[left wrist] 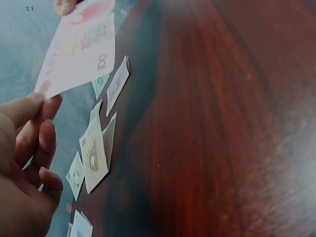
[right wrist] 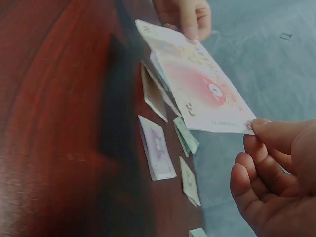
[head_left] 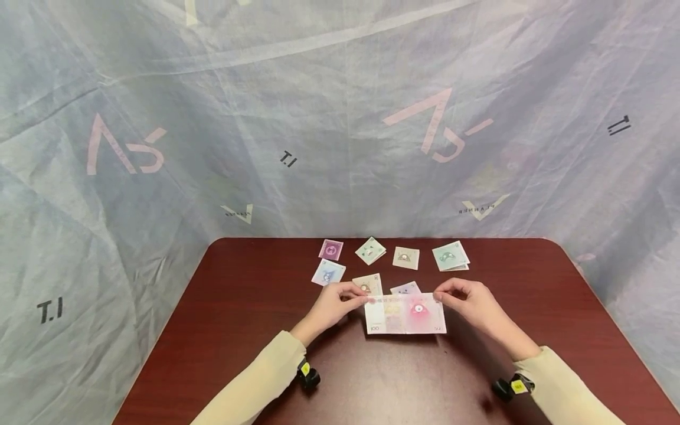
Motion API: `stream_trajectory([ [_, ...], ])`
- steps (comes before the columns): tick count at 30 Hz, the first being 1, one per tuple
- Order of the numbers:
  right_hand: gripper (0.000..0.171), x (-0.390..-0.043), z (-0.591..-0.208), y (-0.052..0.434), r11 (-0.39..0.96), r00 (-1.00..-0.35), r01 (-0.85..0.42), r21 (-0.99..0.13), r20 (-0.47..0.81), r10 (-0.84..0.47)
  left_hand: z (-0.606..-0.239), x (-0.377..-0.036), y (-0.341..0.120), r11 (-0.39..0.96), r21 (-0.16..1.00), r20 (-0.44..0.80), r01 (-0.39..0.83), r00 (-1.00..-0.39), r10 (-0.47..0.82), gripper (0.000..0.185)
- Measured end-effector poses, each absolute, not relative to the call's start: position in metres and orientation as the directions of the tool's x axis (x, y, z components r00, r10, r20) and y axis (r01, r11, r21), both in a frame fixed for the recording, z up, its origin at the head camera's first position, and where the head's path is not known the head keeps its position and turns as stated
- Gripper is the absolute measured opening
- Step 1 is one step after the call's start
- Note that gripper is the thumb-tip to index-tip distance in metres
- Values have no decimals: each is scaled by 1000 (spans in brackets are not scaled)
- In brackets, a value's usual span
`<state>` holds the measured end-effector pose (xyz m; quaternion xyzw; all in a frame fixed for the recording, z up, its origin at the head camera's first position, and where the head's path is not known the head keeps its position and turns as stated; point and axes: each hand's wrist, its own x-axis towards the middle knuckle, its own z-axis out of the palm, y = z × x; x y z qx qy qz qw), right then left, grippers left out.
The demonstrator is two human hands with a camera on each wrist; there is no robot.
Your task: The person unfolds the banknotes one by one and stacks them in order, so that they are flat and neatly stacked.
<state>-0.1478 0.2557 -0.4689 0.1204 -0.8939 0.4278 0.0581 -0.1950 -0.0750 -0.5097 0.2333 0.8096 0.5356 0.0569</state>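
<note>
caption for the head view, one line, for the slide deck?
Both hands, left hand and right hand, pinch the top corners of a pink play banknote above a dark red table, smaller folded notes behind.

Folded notes (head_left: pixel 369 250) crowd far edge; near table (head_left: pixel 239 330) open.

Two bare hands, left hand (head_left: pixel 330 307) and right hand (head_left: pixel 473 304). Cream long sleeves (head_left: pixel 255 383). Small black wrist cameras (head_left: pixel 307 374) with yellow stickers under both wrists.

The head camera looks forward and down on the surface (head_left: pixel 239 307) from above. Both wrist cameras sit low and very near, each facing across the same pink banknote (head_left: pixel 406 314)
</note>
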Motion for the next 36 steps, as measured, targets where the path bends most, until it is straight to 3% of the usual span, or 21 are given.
stream_trajectory([
  [12, 16, -128, -513, 237, 638, -942, -317, -702, 156, -295, -531, -159, -78, 523, 777, 130, 351, -902, 413, 8],
  [24, 21, -130, -524, 227, 696, -947, -294, -655, 101, -306, -533, -156, -81, 619, 672, 120, 406, -885, 450, 18],
  [31, 21, -137, -525, 230, 686, -944, -303, -662, 107, -313, -531, -157, -78, 714, 513, 153, 476, -869, 470, 21],
  [36, 20, -142, -525, 234, 670, -935, -313, -673, 95, -342, -532, -158, -78, 735, 468, 179, 491, -867, 466, 22],
])
